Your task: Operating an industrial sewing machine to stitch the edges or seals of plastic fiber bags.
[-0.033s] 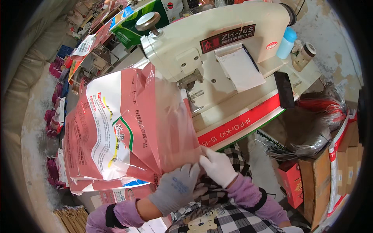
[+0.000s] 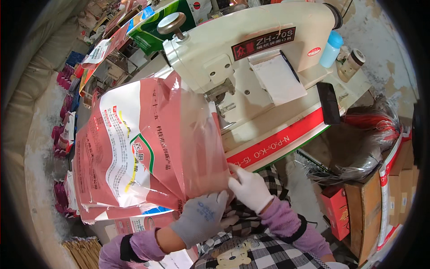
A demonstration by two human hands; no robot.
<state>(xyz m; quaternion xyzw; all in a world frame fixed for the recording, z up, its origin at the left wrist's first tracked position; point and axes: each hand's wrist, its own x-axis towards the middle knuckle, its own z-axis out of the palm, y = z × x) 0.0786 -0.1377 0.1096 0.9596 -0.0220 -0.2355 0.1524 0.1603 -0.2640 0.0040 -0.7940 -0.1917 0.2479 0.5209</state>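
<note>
A pink and white printed packaging bag (image 2: 103,152) lies on a stack of similar bags at the left, its mouth toward the sewing machine (image 2: 197,58). From that mouth sticks out a clear plastic liner (image 2: 201,139). My left hand (image 2: 204,217), in a grey glove, has its fingers closed on the liner's near corner. Beside it my right hand (image 2: 251,188), in a white glove, pinches the liner's near right edge with thumb and fingers. Folds of plastic hide some fingertips. The liner's far edge is close to the machine's needle area.
On the machine table stand a notepad with a pen (image 2: 277,78), a black phone (image 2: 328,103), a blue bottle (image 2: 331,48) and a jar (image 2: 351,65). Clear plastic trimmings (image 2: 371,148) hang at the right, above cardboard boxes (image 2: 369,210) and a red box (image 2: 336,213).
My right hand has shifted very slightly left and up along the liner's edge. The bag and my left hand keep nearly the same place.
</note>
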